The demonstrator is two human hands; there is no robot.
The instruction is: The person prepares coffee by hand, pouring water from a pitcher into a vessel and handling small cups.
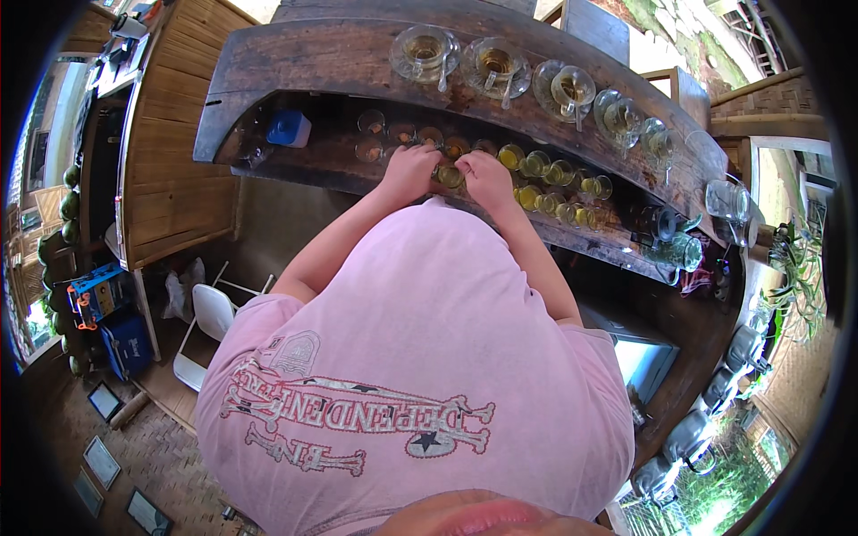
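Observation:
My left hand and my right hand rest close together on a lower wooden shelf, both closed around a small round jar with a yellowish lid. Rows of several similar small jars run to the right along the shelf, and a few sit behind my hands. My pink shirt fills the lower middle of the view and hides my upper arms.
On the upper wooden counter stand several glass cups on saucers. A blue box sits on the shelf at left. Glass jars stand at the right end. A white chair and blue crate are on the floor at left.

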